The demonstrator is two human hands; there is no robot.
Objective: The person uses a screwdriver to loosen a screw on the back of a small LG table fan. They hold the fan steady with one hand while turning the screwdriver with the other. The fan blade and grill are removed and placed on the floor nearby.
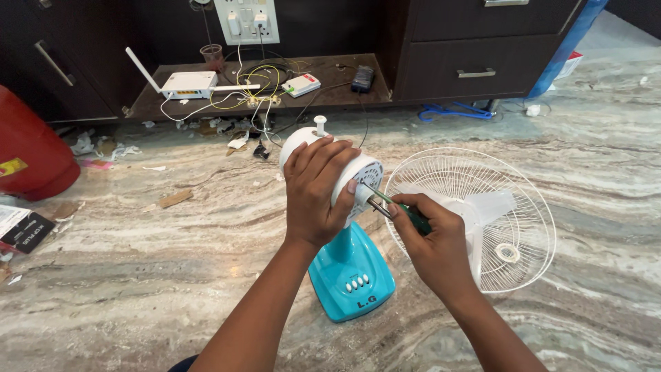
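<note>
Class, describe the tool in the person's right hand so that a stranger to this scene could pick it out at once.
Start at the turquoise fan base on the marble floor. Just above it the left hand grips the white motor housing. The screwdriver in the right hand meets that housing; its dark green handle stands out.

My left hand (318, 189) curls palm-down over the fan motor housing (358, 176), fingers spread; my right hand (430, 238), just beside the housing, is fisted around a screwdriver (396, 207).
</note>
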